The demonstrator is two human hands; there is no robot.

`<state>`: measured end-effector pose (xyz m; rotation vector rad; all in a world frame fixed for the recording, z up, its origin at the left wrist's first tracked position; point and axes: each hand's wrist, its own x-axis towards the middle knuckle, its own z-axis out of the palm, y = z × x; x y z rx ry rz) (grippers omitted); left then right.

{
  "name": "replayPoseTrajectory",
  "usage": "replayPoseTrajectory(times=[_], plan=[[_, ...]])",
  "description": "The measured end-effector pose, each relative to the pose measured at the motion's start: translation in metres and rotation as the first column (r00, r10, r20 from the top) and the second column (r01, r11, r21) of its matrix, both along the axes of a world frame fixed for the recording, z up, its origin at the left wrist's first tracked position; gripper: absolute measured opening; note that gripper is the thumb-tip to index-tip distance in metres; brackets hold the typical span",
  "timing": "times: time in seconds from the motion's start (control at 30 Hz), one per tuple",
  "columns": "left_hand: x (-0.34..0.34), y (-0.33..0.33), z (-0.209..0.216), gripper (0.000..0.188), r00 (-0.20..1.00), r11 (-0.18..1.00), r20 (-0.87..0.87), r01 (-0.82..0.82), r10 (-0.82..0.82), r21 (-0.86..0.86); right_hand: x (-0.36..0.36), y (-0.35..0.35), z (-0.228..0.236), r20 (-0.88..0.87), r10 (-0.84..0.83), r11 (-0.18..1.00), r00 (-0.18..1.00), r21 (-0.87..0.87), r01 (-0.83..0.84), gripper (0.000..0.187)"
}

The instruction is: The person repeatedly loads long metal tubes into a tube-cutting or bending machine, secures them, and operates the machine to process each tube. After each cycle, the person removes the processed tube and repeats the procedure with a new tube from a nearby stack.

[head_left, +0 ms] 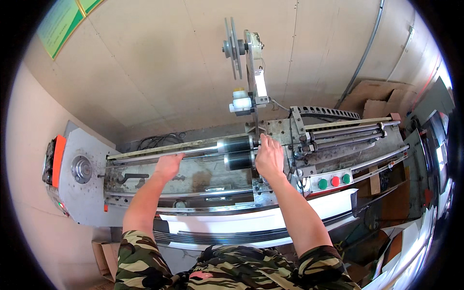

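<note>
My left hand (167,166) is closed on a thin metal rod (205,155), over the left half of a long bench machine. The rod runs right toward two dark, shiny rollers, the upper roller (235,144) and the lower roller (239,161), set one behind the other. My right hand (269,155) is closed at the rollers' right ends, against the machine's carriage (277,127). Whatever lies between its fingers is hidden by the hand. A longer, thicker shaft (188,151) passes behind my left hand.
A grey housing (82,166) stands at the left end, with a dark wrench (133,177) on the bed beside it. Green and red buttons (335,181) sit at right front. Several thin rods (217,237) lie along a white sheet (232,221) nearest me. A reel arm (254,72) rises behind.
</note>
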<state>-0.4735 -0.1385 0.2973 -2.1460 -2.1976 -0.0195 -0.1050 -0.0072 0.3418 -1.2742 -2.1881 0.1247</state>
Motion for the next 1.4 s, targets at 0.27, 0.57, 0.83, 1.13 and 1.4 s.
replayPoseTrajectory(times=[0.27,0.57,0.83,1.13,1.4], plan=[[0.049,0.017,0.018,0.034,0.999,1.0,0.04,0.006,-0.007,0.006,0.003,0.003,-0.002,-0.003,-0.002,1.0,1.0,-0.011,0.002,0.047],[0.082,0.039,0.013,0.029,0.996,1.0,0.088,0.0,0.002,-0.012,0.003,0.003,-0.002,-0.032,0.026,0.999,0.999,-0.031,-0.027,0.045],[0.115,0.05,0.026,0.022,0.995,1.0,0.1,0.015,-0.014,-0.005,0.005,0.002,0.0,-0.034,0.03,0.998,0.999,-0.051,-0.031,0.044],[0.123,0.057,0.019,0.025,0.996,0.998,0.065,0.056,-0.059,0.04,0.004,0.002,0.0,-0.046,0.02,0.999,0.999,-0.049,-0.023,0.042],[0.124,0.059,0.017,0.026,0.998,0.999,0.047,0.05,-0.051,0.015,0.005,0.003,-0.003,-0.056,0.021,0.999,0.998,-0.032,-0.023,0.043]])
